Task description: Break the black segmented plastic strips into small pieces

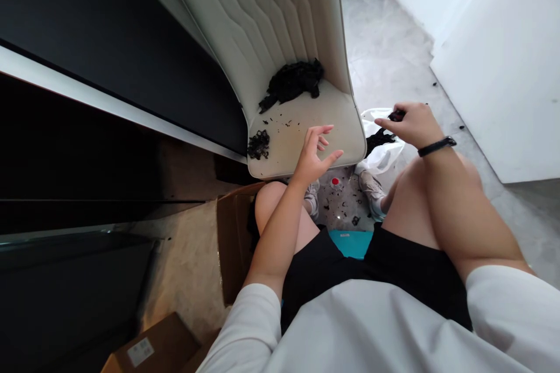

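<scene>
My left hand (pixel 314 157) hovers over the front of a cream chair seat (pixel 280 157), fingers apart and nothing in them. A crumpled black heap (pixel 294 83) lies at the back of the seat, and a smaller frizzy black clump (pixel 258 144) rests near its left edge, with crumbs between. Off to the right, my right hand (pixel 417 122) is closed on a dark reddish-black clump (pixel 397 116), its exact kind unclear. Below that hand, a white plastic bag (pixel 389 157) on the floor has black shreds (pixel 378 140) at its mouth.
Between my shoes, dark scraps and a small red round thing (pixel 335 181) lie on the grey floor. A turquoise surface (pixel 352 243) shows under me. At left stand an open cardboard box (pixel 230 245) and another carton (pixel 153 344). A white panel (pixel 503 99) rises at right.
</scene>
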`<state>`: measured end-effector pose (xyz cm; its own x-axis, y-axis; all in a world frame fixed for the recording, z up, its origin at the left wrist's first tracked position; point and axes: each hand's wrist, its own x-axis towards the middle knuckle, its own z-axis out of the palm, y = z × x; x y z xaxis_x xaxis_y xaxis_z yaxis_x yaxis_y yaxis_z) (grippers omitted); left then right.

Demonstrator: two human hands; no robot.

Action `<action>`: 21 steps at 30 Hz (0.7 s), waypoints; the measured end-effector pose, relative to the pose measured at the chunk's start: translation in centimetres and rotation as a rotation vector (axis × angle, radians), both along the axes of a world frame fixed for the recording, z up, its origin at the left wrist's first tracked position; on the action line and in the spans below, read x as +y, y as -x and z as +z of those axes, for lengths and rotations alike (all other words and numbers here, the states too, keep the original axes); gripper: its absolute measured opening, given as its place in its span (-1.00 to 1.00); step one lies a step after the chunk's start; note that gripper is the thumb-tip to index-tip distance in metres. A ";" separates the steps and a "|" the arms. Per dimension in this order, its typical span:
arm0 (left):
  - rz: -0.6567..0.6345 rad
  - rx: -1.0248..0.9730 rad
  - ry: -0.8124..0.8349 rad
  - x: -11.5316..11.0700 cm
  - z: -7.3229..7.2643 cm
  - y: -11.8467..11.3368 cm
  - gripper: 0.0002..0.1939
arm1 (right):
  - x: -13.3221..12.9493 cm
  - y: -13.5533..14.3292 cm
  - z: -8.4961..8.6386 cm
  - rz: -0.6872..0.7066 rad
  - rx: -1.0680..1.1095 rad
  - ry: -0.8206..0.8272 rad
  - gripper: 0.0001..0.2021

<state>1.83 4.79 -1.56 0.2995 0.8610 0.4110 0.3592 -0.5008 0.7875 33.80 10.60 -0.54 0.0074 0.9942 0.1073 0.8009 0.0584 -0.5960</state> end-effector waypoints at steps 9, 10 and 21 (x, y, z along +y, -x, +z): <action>-0.089 0.049 0.208 -0.1 -1.2 -0.7 -0.10 | -4.3 7.7 2.3 0.416 -0.098 -0.194 -0.64; -0.109 0.043 0.229 -0.2 -1.0 -0.8 -0.13 | -4.7 8.1 2.5 0.467 -0.044 -0.176 -0.63; -0.203 0.109 0.535 -0.9 2.3 -0.7 -0.42 | -4.5 9.4 0.6 0.464 0.646 0.091 -0.38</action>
<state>2.51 3.90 0.72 0.4962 0.8614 -0.1083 0.3909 -0.1103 0.9138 24.40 6.12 0.04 -0.3758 0.9159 0.1413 0.2013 0.2295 -0.9523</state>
